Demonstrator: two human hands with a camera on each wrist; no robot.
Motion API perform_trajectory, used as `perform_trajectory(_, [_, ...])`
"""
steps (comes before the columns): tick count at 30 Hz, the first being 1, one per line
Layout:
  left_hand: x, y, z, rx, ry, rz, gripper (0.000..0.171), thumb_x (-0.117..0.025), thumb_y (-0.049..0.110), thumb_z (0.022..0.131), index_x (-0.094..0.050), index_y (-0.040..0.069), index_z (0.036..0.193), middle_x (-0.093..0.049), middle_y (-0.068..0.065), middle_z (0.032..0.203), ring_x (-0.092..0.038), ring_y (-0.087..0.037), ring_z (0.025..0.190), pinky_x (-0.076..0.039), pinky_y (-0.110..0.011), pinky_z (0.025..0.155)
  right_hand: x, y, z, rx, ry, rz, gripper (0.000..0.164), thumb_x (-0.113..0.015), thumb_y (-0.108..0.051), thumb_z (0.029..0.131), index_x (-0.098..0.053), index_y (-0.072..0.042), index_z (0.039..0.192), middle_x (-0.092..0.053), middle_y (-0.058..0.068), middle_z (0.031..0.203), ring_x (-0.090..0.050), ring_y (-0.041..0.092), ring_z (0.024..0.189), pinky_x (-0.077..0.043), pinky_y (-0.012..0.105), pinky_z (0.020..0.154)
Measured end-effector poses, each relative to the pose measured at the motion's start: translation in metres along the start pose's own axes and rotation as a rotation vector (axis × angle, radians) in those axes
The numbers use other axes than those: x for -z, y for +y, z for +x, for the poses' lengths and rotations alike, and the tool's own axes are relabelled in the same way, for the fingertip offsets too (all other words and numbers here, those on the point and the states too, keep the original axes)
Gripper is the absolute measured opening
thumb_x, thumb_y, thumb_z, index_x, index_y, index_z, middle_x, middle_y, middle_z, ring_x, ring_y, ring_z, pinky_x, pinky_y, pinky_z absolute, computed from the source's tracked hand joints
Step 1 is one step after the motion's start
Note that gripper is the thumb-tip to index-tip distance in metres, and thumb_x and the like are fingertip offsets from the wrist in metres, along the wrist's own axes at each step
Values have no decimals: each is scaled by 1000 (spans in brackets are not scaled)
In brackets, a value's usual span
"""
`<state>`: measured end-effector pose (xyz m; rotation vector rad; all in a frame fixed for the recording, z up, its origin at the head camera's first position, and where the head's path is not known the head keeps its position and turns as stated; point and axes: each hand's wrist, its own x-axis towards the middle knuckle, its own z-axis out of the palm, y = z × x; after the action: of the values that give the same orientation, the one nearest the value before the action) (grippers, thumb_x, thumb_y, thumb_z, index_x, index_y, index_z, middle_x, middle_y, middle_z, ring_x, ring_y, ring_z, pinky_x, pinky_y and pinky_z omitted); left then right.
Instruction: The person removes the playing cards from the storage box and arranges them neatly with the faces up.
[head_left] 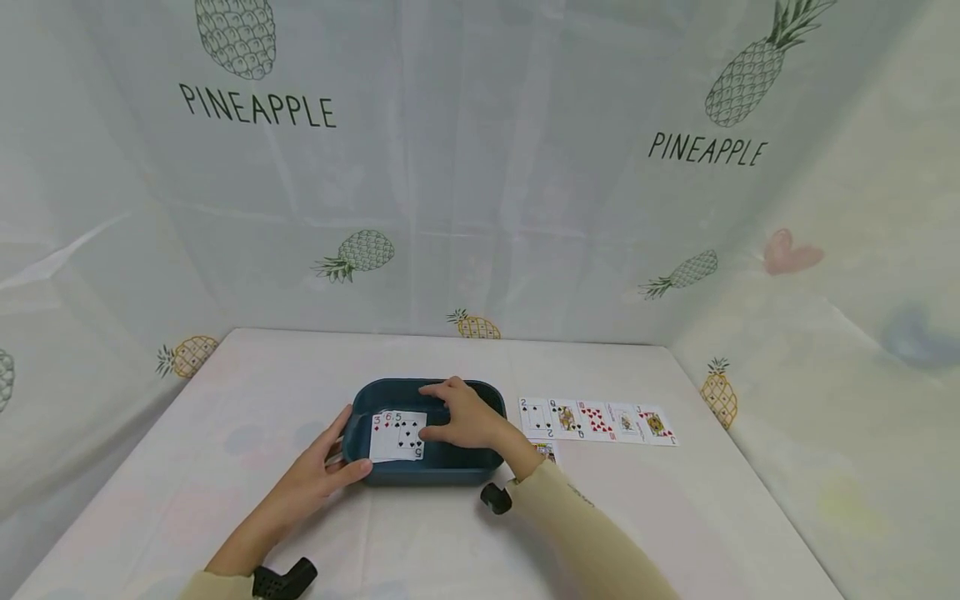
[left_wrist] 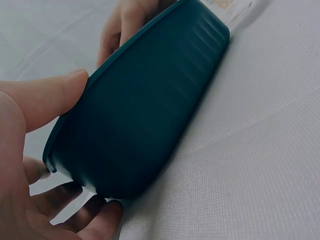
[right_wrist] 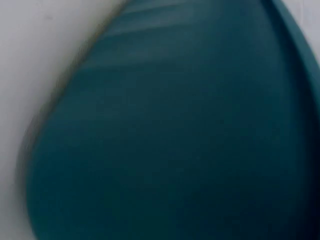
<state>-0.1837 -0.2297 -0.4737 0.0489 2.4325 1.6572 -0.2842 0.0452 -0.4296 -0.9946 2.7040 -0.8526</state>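
A dark teal plastic tray [head_left: 442, 477] with raised walls sits on the table. My left hand [head_left: 327, 468] grips its left end, thumb at the front rim and fingers curled around the outer side, as the left wrist view shows. Inside the tray, toward the left, lie overlapping face-up playing cards [head_left: 397, 446], with a 3, a 6 and a 5 of spades showing. Over the tray's right half reaches my right hand [head_left: 471, 417], thumb and index finger spread apart, thumb tip at the cards' right edge. The right wrist view holds only the tray's outer wall [right_wrist: 160, 130].
To the tray's right runs a row of several face-up cards [head_left: 597, 421], edge to edge. One more card [head_left: 546, 451] lies below the row's left end, partly hidden by my right forearm. White cloth covers the table [head_left: 420, 533], and a pineapple-print sheet [head_left: 480, 183] hangs behind it.
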Motion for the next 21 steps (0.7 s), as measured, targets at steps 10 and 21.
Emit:
perform_trajectory(10, [2, 0, -2, -28, -10, 11, 99, -73, 39, 102, -5, 26, 173, -17, -27, 174, -43, -48, 150, -52, -46, 111, -20, -7, 19, -49, -75, -41, 73, -86, -36, 91, -57, -12, 154, -53, 14, 146, -54, 26, 126, -51, 43, 109])
perform_trajectory(21, [2, 1, -1, -22, -11, -13, 99, -73, 40, 102, -6, 28, 173, -16, -26, 174, -41, -47, 151, -51, -46, 112, -31, -13, 22, -116, -106, -140, 81, -93, -38, 83, -59, -14, 153, -53, 8, 142, -46, 21, 114, -47, 32, 96])
